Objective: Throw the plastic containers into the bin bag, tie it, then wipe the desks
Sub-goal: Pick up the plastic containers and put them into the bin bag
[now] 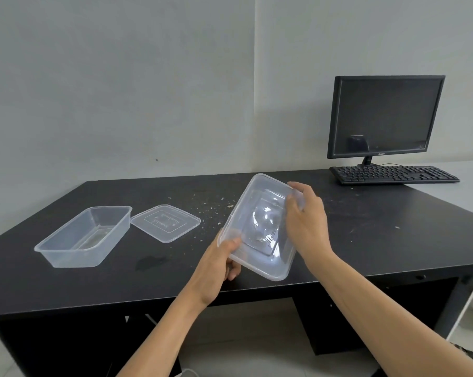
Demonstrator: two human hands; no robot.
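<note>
One container (257, 213) between both hands (216, 263) (307, 224)

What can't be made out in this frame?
- Bin bag: nowhere in the head view.
- Lettering on the flat clear plastic lid: too small to read.
- Fingers of the left hand: partly hidden under the clear rectangular plastic container it shares with the right hand.
- Dark object, bottom right: cut by frame edge.

The containers (84, 236), lid (166, 223) and held tub (260, 227) look like clear, glossy, smooth plastic, against a matt black worktop (366, 235) flecked with pale crumbs.
</note>
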